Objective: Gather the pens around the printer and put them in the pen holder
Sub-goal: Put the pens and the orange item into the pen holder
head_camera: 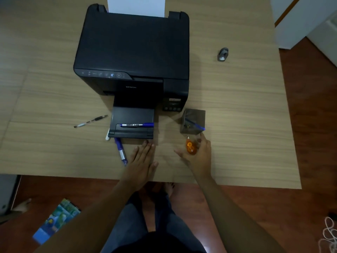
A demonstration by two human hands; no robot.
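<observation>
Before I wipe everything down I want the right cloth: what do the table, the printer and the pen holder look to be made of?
The table looks like pale wood-grain laminate, judging by its even streaks and flat matte sheen. The printer looks like black matte plastic, dull with moulded edges. The pen holder is a grey cube, possibly metal mesh or smoky plastic; the dim picture leaves that open.

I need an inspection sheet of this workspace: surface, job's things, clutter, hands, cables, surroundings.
Surface: wooden table, printer at its middle.
Job's things: pen holder with one blue pen inside; marker on the printer tray; purple pen and black pen on the table.
Clutter: orange correction tape; small grey object, too blurred to name.
Hands: left hand flat and empty; right hand open, beside the tape.
Cables: white cord on the floor.
Surroundings: booklet on the floor.
</observation>
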